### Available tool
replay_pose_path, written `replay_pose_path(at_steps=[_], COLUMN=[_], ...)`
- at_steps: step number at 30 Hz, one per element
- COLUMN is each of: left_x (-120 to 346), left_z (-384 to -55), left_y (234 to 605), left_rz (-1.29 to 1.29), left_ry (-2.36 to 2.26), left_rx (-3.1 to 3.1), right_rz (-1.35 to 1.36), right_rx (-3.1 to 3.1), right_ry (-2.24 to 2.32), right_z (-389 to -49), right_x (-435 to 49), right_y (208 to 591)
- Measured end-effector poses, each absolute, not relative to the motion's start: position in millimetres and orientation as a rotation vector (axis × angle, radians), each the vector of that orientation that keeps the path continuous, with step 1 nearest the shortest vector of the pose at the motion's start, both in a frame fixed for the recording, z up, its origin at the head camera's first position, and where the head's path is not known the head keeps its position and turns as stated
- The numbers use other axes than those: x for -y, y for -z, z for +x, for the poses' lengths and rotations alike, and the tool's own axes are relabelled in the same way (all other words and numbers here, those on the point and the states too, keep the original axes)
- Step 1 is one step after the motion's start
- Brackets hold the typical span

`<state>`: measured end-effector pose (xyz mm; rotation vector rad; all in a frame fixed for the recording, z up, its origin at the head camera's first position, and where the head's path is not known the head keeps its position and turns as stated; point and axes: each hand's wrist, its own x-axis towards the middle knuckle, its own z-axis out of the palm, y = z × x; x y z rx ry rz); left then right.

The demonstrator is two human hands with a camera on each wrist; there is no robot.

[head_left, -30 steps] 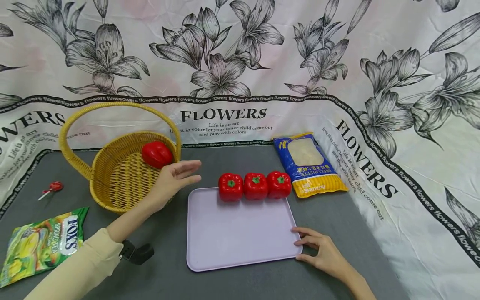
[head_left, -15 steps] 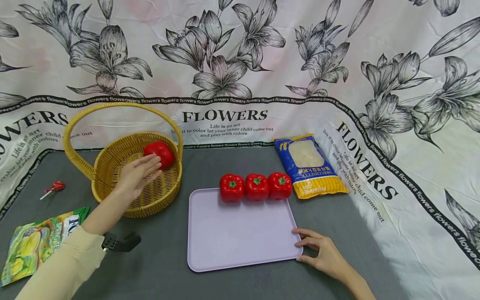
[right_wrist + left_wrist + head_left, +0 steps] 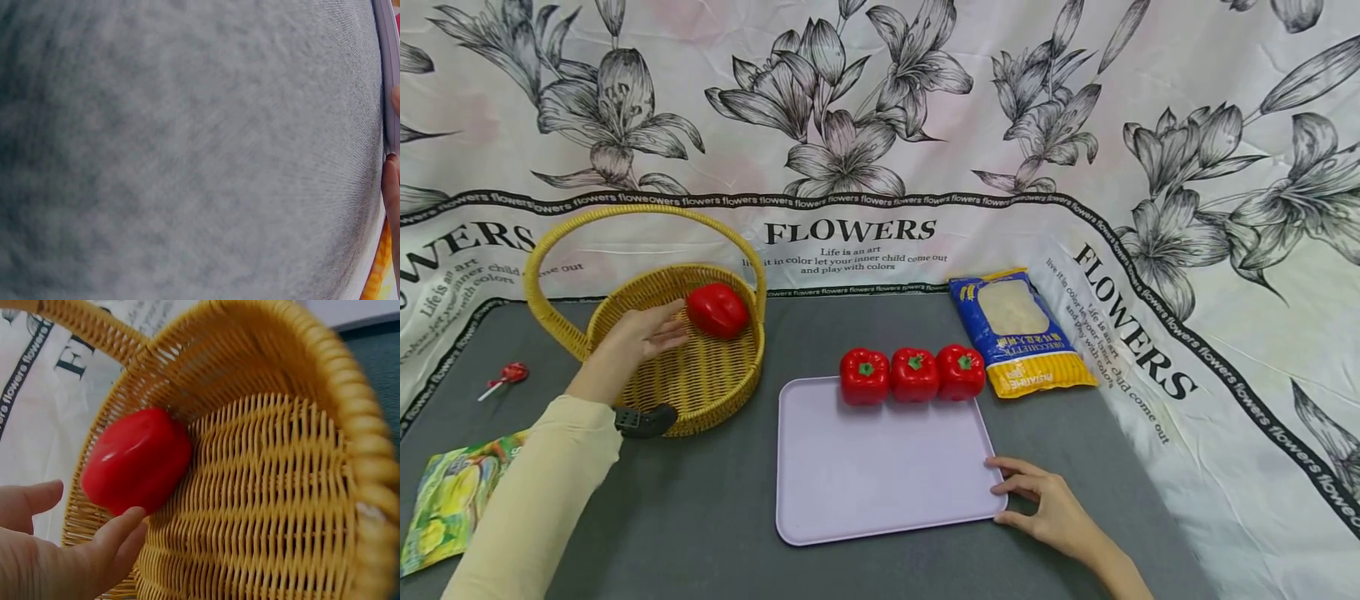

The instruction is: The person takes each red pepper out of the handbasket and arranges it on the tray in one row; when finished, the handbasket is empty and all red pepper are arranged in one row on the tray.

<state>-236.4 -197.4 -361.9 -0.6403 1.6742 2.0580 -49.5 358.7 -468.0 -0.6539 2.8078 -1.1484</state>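
In the head view a yellow wicker basket [image 3: 718,410] with a tall handle stands at the left. One red bell pepper [image 3: 718,311] lies inside against its far right wall. My left hand [image 3: 638,335] reaches in over the left side, fingers extended. In the left wrist view its thumb and fingers are spread, and a fingertip overlaps the pepper's lower edge. My right hand [image 3: 1048,504] holds the lower right corner of a pale lilac tray [image 3: 880,467], fingertips on the right rim, thumb at the corner. Three red bell peppers [image 3: 914,375] stand in a row along the tray's far edge.
Behind the tray to the right lies a blue and yellow pasta bag [image 3: 1022,333]. A red lollipop [image 3: 512,372] sits left of the basket. The left sleeve [image 3: 542,492] partly covers a green candy bag [image 3: 452,504]. A flower-print cloth [image 3: 850,242] hangs behind the grey table.
My left hand has moved left from the basket's right rim, across the pepper, to the basket's left side. The right hand stays at the tray corner.
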Motion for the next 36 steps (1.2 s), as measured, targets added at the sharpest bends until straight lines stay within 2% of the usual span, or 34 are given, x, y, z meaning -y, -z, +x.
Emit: replay_pose_path(at_steps=[6, 11, 16, 20, 22, 24, 31, 36], left_x=[197.3, 230.9, 225.9, 247.4, 250.1, 243.8, 189.3, 179.8], left_z=[-270.8, -330.8, -339.5, -375.2, -377.8, -365.1, -280.3, -259.0], left_y=[388.6, 464.8, 481.3, 533.3, 537.9, 522.3, 410.4, 387.7], left_rz=[-0.686, -0.644, -0.649, -0.649, -0.652, -0.637, -0.538, -0.306], left_ry=[-1.987, -2.079, -2.044, -2.055, -2.075, -2.081, -1.861, -1.574], left_rx=[-1.659, -1.492, -1.609, -1.626, -1.627, -1.635, -1.902, -2.147], right_rz=[-0.706, -0.711, -0.684, -0.674, -0.685, -0.708, -0.699, -0.691], right_rx=[-2.865, -2.870, -2.832, -2.803, -2.800, -2.805, -2.794, -2.803], right_ry=[1.105, 1.116, 1.133, 1.165, 1.178, 1.180, 1.207, 1.173], right_z=[-50.4, -50.8, -50.5, -49.8, -49.4, -49.1, -48.5, -48.7], right_x=[-359.5, -359.2, -359.0, -359.6, -359.3, -358.5, -356.4, -357.3], right_y=[469.2, 469.6, 467.6, 467.5, 467.3, 466.8, 463.7, 462.7])
